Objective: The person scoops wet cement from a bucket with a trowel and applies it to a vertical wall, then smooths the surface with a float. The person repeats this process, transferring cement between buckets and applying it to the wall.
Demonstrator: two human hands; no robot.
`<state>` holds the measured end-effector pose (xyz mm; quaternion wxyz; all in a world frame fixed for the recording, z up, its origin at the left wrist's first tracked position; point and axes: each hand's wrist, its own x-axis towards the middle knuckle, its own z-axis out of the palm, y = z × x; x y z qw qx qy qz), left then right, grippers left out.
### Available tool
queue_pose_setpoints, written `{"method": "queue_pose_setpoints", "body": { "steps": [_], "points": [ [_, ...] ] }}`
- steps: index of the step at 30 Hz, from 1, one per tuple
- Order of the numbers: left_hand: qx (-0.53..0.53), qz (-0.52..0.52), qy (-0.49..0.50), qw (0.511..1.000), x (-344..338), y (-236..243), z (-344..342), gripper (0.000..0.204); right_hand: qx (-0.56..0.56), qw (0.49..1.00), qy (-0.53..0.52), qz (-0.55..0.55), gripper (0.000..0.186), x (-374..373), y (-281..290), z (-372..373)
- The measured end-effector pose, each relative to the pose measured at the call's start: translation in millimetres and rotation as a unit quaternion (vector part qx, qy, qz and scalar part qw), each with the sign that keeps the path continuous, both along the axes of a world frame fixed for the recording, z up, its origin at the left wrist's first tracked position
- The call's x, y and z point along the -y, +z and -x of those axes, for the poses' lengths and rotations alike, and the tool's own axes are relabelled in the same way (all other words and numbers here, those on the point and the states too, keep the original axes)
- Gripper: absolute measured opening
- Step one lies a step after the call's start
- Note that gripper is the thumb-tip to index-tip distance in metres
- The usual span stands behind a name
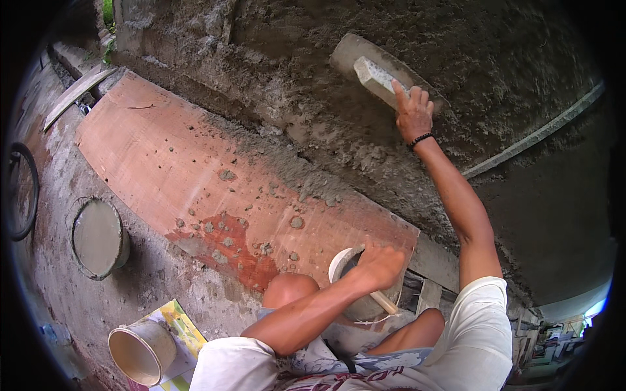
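Note:
My right hand [414,114] reaches up and presses a grey plastering float [375,73] flat against the wet, rough cement wall [293,78], gripping its block handle. My left hand [379,264] is closed over the rim of a white bucket [339,262] that rests between my knees. A wooden tool handle [386,304] sticks out below that hand; what it belongs to is hidden. A dark bracelet sits on my right wrist.
A reddish plywood board [163,156] dotted with mortar lumps lies along the wall's foot. On the ground at left are a round basin of grey mix [98,238], a beige bucket [140,352] and a tyre [19,189]. A straight batten [535,137] lies against the wall at right.

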<state>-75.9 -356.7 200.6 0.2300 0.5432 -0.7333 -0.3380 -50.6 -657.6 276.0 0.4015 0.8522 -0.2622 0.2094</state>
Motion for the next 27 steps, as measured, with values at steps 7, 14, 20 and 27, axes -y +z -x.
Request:
{"method": "queue_pose_setpoints", "body": {
  "steps": [7,14,20,27],
  "points": [
    [0.026,0.011,0.040,0.999,-14,11,-9,0.038,-0.072,0.983,-0.003,-0.167,0.065,-38,-46,-24],
    [0.044,0.033,-0.025,0.998,-32,26,-3,0.043,0.223,0.973,0.065,0.001,0.071,-30,212,-12],
    [0.027,-0.025,-0.024,0.999,-17,17,-16,0.043,0.369,0.928,-0.004,0.055,0.062,30,420,12],
    [0.026,-0.042,-0.031,0.998,-15,3,-18,0.041,0.210,0.976,-0.057,-0.005,0.067,-43,241,-146]
  ]
}}
